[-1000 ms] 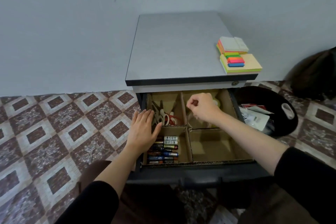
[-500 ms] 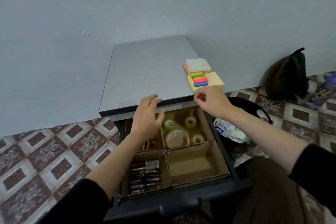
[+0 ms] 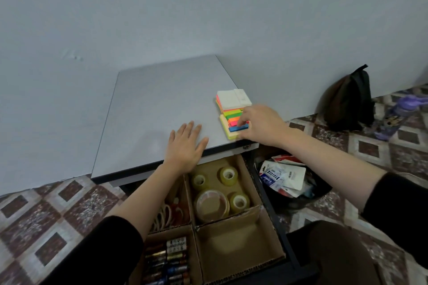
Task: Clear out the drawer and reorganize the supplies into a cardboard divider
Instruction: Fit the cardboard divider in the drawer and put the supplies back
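**Sticky notes at the corner: risk of a split stack**

Grip: my right hand [image 3: 261,125] has its fingers curled over the near end of the sticky notes [image 3: 232,105], which sit at the front right corner of the cabinet top [image 3: 162,104]. Nothing is lifted. My left hand [image 3: 185,143] lies flat with straight fingers at the front edge and holds nothing.

Hazard: the stack is several loose pads of unequal size. In my judgement, a grip that takes only the upper pads would leave the lower ones behind or drag them over the edge. The waste bin [image 3: 308,201] stands just beside that corner and could swallow a dropped pad.

Destination: in the open drawer [image 3: 273,217], the cardboard divider [image 3: 228,221] shows bare cardboard in its near right compartment. Tape rolls [image 3: 228,174] occupy the far right and batteries [image 3: 171,259] the near left. Scissors [image 3: 169,213] are in the far left, partly hidden by my forearm.

Surroundings: a plain pale wall [image 3: 208,7] and a patterned tiled floor [image 3: 46,215]. A dark backpack [image 3: 347,99] leans at the wall to the right, with a purple bottle [image 3: 398,111] beyond it.
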Motion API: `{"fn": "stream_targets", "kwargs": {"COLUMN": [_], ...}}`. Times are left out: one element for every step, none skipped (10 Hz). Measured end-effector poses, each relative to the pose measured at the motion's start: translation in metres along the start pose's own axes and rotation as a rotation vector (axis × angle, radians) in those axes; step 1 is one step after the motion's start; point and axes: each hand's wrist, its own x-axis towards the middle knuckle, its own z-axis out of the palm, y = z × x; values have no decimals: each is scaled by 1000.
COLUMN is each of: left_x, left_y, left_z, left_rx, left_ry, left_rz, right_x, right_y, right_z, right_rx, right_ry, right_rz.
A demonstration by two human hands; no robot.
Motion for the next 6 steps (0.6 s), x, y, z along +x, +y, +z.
{"fn": "stream_targets", "kwargs": {"left_x": [-1, -1, -1, -1, -1, -1], "left_y": [0, 1, 0, 0, 0, -1], "left_z": [9, 10, 10, 12, 12, 12], "left_rx": [19, 28, 39, 42, 45, 51], "left_ry": [68, 104, 117, 120, 119, 122], "left_rz": [17, 19, 16, 18, 18, 20], "right_x": [0, 1, 2, 3, 3, 5], "right_y": [4, 5, 4, 1, 0, 0], "right_z": [1, 3, 5, 6, 7, 7], "right_rx": [-5, 4, 0, -4, -20, -27], "right_ry": [-11, -1, 1, 4, 4, -12], "right_rz": [-25, -41, -50, -60, -66, -70]}}
